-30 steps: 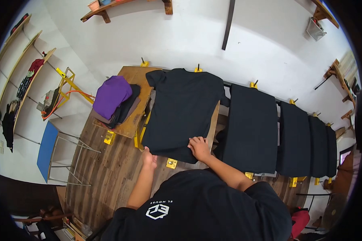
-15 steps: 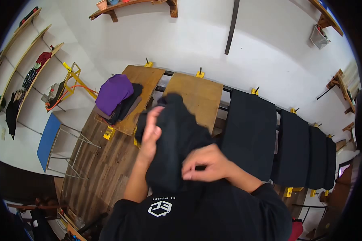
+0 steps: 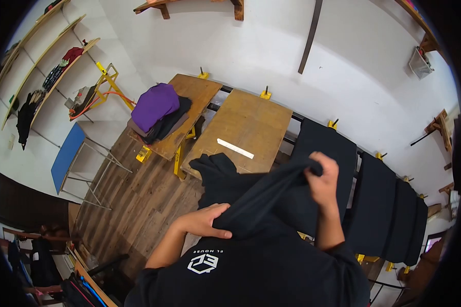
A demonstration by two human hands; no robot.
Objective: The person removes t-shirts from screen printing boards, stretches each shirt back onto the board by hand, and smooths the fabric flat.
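Observation:
A black shirt point(image 3: 256, 197) is stretched between my two hands in front of my chest, its loose end drooping to the left over the near edge of a wooden board. My right hand point(image 3: 323, 179) is raised, fingers closed around a bunched part of the cloth. Lower down, my left hand point(image 3: 205, 222) grips the shirt's near edge between thumb and fingers; some fingers are hidden by the cloth. Beyond the shirt, a white strip point(image 3: 235, 148) lies on the bare wooden board point(image 3: 256, 115).
Folded clothes with a purple one point(image 3: 156, 107) on top are piled on the left board point(image 3: 197, 89). To the right, several boards are covered with black cloth point(image 3: 322, 148). Yellow clamps point(image 3: 266, 93) line the rail. A blue-topped folding table point(image 3: 68, 153) stands left.
My right hand has moved up and right, pulling the shirt out from a bunch into a stretched span. My left hand has come down. The white strip on the board is now visible.

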